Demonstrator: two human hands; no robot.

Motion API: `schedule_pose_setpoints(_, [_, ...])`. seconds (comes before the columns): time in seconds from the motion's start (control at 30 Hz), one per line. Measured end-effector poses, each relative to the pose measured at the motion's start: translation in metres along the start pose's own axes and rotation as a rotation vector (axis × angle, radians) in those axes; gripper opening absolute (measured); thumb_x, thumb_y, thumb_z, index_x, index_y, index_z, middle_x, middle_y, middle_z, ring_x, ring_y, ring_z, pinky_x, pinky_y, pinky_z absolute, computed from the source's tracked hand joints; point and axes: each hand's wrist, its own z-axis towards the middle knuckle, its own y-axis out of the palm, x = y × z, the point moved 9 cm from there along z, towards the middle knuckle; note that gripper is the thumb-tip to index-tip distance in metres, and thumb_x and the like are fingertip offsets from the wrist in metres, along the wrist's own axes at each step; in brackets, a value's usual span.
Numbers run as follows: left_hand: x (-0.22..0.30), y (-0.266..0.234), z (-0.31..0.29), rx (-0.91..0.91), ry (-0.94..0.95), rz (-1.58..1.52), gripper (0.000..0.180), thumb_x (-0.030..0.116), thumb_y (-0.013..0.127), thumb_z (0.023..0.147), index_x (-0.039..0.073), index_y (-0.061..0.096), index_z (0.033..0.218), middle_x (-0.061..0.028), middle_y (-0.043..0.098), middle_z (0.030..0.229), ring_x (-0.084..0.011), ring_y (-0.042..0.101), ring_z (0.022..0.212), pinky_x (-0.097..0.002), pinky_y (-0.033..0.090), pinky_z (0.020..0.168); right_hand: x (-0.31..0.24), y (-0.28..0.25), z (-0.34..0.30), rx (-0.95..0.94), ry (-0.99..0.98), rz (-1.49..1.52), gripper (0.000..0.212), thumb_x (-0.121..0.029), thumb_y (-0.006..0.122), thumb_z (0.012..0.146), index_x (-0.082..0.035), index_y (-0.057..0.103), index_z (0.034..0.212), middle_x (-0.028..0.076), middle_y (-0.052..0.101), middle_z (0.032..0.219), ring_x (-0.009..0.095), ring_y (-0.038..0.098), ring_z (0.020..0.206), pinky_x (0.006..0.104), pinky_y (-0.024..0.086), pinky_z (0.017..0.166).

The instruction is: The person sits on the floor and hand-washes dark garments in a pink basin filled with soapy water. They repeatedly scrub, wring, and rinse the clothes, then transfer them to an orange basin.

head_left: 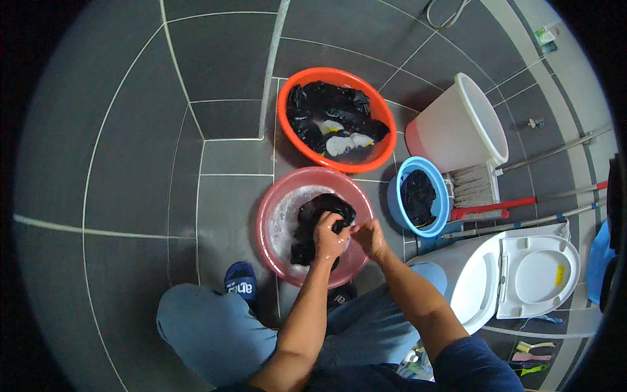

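Over pink basin (271, 201), left hand (332, 236) closed round black cloth (310, 222); right hand (370, 239) half-curled

Remotely, I distinguish wet-looking black cloth (309, 222); a smooth, glossy pink plastic basin (264, 225); a glossy orange plastic tub (283, 114); smooth grey floor tiles (234, 212); rough broom bristles (471, 186); matt denim trousers (209, 330).

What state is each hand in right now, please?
Left hand: closed, holding black cloth.
Right hand: curled beside the left; whether it grips anything cannot be told.
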Motion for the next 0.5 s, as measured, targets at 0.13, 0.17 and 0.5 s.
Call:
schedule_pose_setpoints(0.13, [-0.007, 0.017, -0.041, -0.218, -0.032, -0.011, 0.031, 0.008, 0.068, 0.070, -0.002, 0.059, 0.098, -0.0167, 0.057, 0.095, -0.0332, 0.060, 0.094, -0.0375, 0.048, 0.083, 0.009, 0.062, 0.001, -0.039, 0.457, 0.060, 0.062, -0.062, 0.055, 0.090, -0.005, 0.065, 0.110, 0.011, 0.070, 0.102, 0.024, 0.067, 0.093, 0.0384, 0.053, 0.089])
schedule_pose_setpoints(0.17, [-0.037, 0.014, -0.052, -0.192, -0.130, -0.097, 0.036, 0.011, 0.067, 0.070, -0.001, 0.057, 0.103, -0.0125, 0.058, 0.103, -0.0287, 0.059, 0.101, -0.0358, 0.046, 0.089, 0.002, 0.088, 0.000, -0.105, 0.477, -0.020, 0.054, -0.053, 0.066, 0.088, -0.007, 0.065, 0.117, 0.011, 0.070, 0.102, 0.023, 0.068, 0.084, 0.0361, 0.055, 0.082])
schedule_pose_setpoints(0.5, [-0.173, -0.009, -0.099, 0.658, -1.028, -1.057, 0.065, 0.045, 0.071, 0.083, 0.017, 0.041, 0.133, -0.0115, 0.054, 0.123, -0.0290, 0.057, 0.105, -0.0443, 0.049, 0.087, -0.040, 0.115, -0.023, -0.039, -0.022, -0.833, 0.063, -0.008, 0.064, 0.077, -0.009, 0.054, 0.139, 0.010, 0.068, 0.097, 0.018, 0.064, 0.086, 0.0317, 0.053, 0.081])
